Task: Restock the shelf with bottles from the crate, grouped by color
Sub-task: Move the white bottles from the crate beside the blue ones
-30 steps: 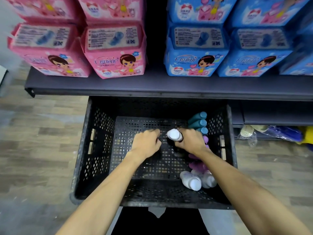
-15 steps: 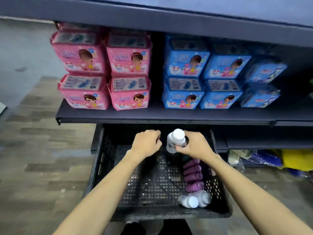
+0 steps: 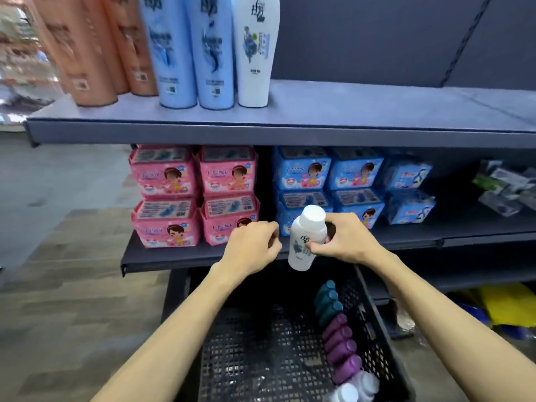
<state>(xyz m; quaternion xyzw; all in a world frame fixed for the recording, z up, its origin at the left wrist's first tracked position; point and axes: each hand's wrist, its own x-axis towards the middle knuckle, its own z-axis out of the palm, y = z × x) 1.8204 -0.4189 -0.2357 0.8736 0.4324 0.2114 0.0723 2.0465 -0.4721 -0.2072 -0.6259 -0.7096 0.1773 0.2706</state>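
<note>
My right hand [image 3: 345, 242] grips a white bottle [image 3: 306, 237] upright, above the black crate [image 3: 261, 358] and in front of the middle shelf. My left hand [image 3: 252, 246] hovers just left of the bottle with curled fingers, holding nothing. Along the crate's right side lie teal bottles [image 3: 327, 303], purple bottles [image 3: 340, 346] and white bottles [image 3: 356, 387]. On the upper shelf [image 3: 377, 111] stand orange bottles [image 3: 87, 47], two light blue bottles [image 3: 191, 50] and one white bottle [image 3: 255, 50]; its right part is bare.
Pink packs [image 3: 194, 195] and blue packs [image 3: 348, 184] fill the middle shelf behind my hands. Clear packages [image 3: 504, 187] lie at its far right. Yellow and blue items [image 3: 507, 309] sit low on the right. Wood-look floor spreads to the left.
My right hand has lifted the white bottle out of the crate and up to middle-shelf height. My left hand rose alongside. The view tilted up, revealing the upper shelf.
</note>
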